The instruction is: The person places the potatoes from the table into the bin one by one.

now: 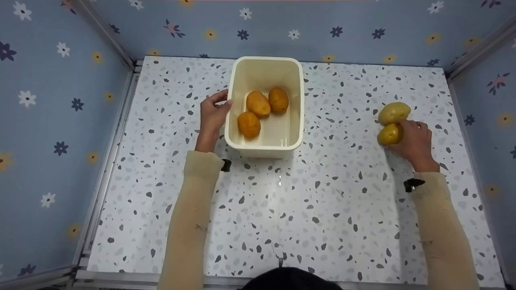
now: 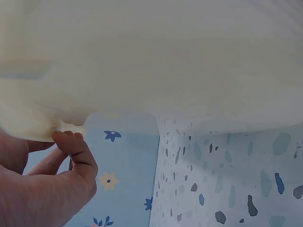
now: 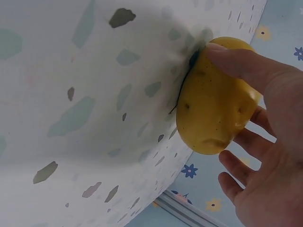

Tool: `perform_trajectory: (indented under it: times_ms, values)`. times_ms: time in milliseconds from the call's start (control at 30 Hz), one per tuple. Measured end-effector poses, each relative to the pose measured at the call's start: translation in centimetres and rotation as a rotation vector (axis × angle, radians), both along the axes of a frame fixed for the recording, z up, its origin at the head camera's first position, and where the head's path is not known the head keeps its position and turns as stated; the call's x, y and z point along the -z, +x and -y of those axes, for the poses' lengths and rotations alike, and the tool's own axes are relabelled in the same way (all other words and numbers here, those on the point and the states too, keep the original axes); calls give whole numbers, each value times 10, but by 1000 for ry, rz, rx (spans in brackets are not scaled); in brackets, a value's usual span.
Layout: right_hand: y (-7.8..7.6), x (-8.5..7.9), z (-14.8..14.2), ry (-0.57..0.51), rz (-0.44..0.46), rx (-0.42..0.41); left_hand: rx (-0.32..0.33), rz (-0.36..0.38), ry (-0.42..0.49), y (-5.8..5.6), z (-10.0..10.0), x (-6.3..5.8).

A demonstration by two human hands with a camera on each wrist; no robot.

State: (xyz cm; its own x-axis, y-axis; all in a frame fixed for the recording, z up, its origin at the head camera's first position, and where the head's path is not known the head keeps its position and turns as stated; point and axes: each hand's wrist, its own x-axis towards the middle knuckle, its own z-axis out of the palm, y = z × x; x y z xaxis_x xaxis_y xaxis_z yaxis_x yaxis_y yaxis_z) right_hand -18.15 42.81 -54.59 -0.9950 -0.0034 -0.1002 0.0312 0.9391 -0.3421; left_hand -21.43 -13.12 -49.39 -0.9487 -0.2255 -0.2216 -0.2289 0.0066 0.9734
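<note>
A cream plastic bin (image 1: 264,147) stands on the table with three orange-brown, potato-like pieces (image 1: 258,104) inside. My left hand (image 1: 213,114) is at the bin's left side, its thumb and fingers pinching the rim; in the left wrist view the pale bin wall (image 2: 156,61) fills the upper part above the hand (image 2: 52,179). Over on the right, my right hand (image 1: 414,141) grips a yellow potato (image 1: 389,134). The right wrist view has the thumb across this dimpled potato (image 3: 213,104) and the fingers behind it, close over the tabletop. Just beyond lies a paler yellow potato (image 1: 395,113).
The speckled white table (image 1: 322,209) is bordered by blue flowered panels (image 1: 274,28) at the back and both sides. Metal rails (image 1: 102,169) run along its left edge. A dark rounded shape (image 1: 292,278) shows at the front edge.
</note>
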Motion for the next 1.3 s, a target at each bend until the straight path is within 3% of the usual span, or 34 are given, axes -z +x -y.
perform_trajectory:
  times_ms: [267,567,1033,1300]
  values:
    - [2,-4,2,-37,5,-7,4,10,17,0,0,0]
    - [3,-14,8,-61,-23,-18,1,-39,3,0,1,1]
    - [0,-30,23,-119,-44,-33,-5,-15,-17,-1,0,3]
    - [-6,-40,39,-156,-100,-76,-4,-21,-22,-1,0,1]
